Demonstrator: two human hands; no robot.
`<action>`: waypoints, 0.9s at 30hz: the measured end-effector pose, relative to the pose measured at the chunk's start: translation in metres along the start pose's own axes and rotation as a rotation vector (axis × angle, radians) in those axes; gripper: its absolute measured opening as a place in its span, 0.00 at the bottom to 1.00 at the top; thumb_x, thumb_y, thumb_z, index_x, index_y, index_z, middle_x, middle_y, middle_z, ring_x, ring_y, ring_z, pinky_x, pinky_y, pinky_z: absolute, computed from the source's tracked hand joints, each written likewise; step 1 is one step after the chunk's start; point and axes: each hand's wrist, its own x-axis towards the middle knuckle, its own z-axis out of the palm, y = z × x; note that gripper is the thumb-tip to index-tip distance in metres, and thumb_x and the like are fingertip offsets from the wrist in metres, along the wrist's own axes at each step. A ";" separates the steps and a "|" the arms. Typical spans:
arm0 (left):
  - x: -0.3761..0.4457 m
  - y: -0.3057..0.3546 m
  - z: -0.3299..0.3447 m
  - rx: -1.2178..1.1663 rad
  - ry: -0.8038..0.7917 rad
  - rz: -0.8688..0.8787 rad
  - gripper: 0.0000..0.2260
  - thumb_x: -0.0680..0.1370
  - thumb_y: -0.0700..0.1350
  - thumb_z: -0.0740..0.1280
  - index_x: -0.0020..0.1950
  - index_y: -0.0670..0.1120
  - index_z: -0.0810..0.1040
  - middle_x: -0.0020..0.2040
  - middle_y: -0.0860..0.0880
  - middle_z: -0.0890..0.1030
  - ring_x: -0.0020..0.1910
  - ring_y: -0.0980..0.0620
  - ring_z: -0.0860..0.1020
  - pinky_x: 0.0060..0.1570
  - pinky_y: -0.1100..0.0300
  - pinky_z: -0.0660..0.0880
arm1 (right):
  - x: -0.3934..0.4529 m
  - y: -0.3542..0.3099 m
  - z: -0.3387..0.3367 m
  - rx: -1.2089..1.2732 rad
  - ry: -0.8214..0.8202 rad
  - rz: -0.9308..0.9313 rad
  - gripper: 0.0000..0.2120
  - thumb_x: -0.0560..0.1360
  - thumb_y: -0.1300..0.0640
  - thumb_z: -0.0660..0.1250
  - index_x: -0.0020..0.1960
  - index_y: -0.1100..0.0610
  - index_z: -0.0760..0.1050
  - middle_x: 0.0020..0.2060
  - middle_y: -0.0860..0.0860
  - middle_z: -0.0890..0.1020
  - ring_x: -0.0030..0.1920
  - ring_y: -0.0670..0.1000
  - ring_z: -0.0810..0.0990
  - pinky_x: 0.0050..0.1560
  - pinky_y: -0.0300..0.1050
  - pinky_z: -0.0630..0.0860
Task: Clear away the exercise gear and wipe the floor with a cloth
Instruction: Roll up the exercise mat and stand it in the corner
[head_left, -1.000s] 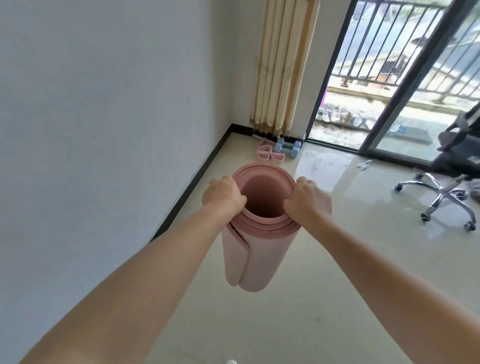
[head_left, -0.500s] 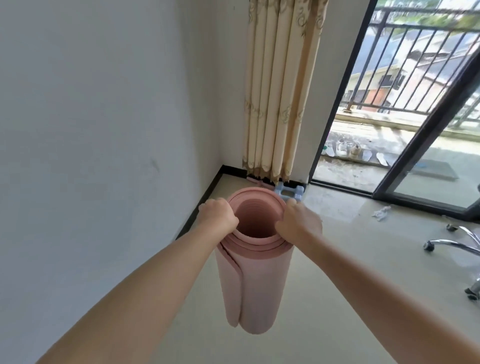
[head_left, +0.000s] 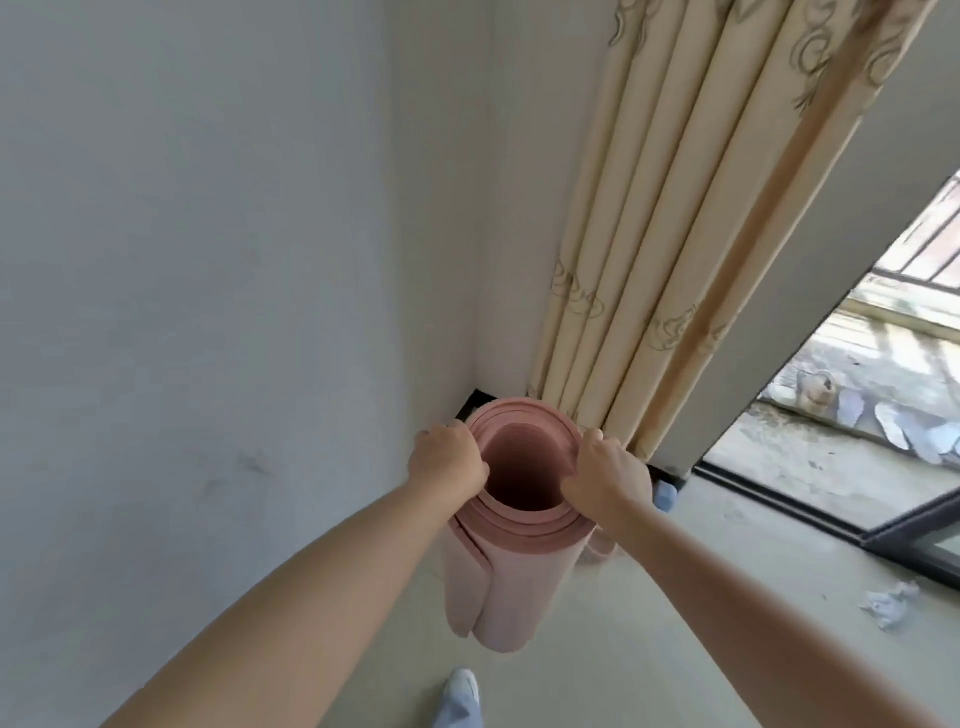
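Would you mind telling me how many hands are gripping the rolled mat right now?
2. The left hand holds the left side of the mat's top rim; the right hand holds the right side. The mat hangs upright near the corner.

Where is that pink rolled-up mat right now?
The pink mat hangs upright mid-view, gripped at its top rim by the left hand and right hand, near the corner by the curtain.

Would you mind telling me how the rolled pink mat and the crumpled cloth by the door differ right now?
The rolled pink mat is held upright off the floor by the left hand and right hand; the crumpled cloth lies loose on the floor. The mat is a neat roll, the cloth a shapeless wad. The mat is pink and far larger, the cloth pale grey-white. Both look soft and flexible.
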 end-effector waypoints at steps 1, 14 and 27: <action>0.031 0.005 -0.003 -0.010 -0.002 -0.022 0.21 0.79 0.45 0.63 0.68 0.39 0.65 0.67 0.41 0.69 0.67 0.43 0.67 0.61 0.54 0.70 | 0.031 -0.006 -0.001 0.002 -0.013 -0.001 0.16 0.73 0.61 0.62 0.59 0.62 0.67 0.58 0.58 0.74 0.57 0.59 0.76 0.55 0.51 0.73; 0.341 0.063 0.036 -0.063 0.004 -0.281 0.19 0.80 0.45 0.61 0.68 0.38 0.65 0.67 0.40 0.68 0.66 0.43 0.67 0.63 0.55 0.68 | 0.378 -0.024 0.049 -0.042 -0.178 -0.104 0.18 0.76 0.60 0.61 0.64 0.63 0.64 0.62 0.59 0.72 0.59 0.60 0.75 0.57 0.52 0.75; 0.512 0.068 0.121 -0.344 0.057 -0.436 0.20 0.81 0.51 0.57 0.68 0.41 0.65 0.66 0.43 0.68 0.66 0.46 0.66 0.62 0.56 0.70 | 0.579 -0.018 0.124 -0.171 -0.242 -0.340 0.23 0.77 0.60 0.61 0.69 0.64 0.60 0.64 0.62 0.69 0.62 0.59 0.71 0.59 0.46 0.73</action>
